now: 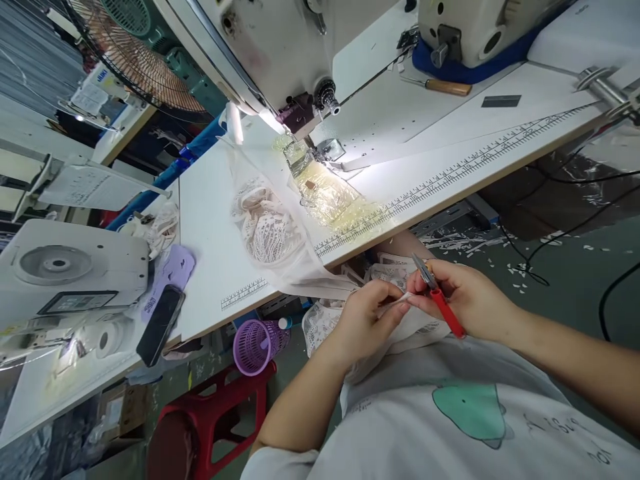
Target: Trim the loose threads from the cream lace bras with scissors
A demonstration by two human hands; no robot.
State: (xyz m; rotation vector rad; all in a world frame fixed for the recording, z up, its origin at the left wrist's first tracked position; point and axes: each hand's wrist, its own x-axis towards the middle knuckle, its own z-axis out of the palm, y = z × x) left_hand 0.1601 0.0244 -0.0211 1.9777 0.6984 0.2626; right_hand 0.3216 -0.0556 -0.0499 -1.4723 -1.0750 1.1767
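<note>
My left hand is closed, pinching a narrow white strip of lace fabric in front of my lap. Touching the same strip, my right hand is closed around red-handled thread snips, whose metal blades point up and left. More pale lace garment pieces hang below the table edge by my left hand. A clear bag with lace pieces lies on the white sewing table, trailing from under the sewing machine head.
A ruler strip runs along the table's front edge. A black phone, a tape roll and a second machine sit at left. A purple basket and red stool stand below. A fan is at the back.
</note>
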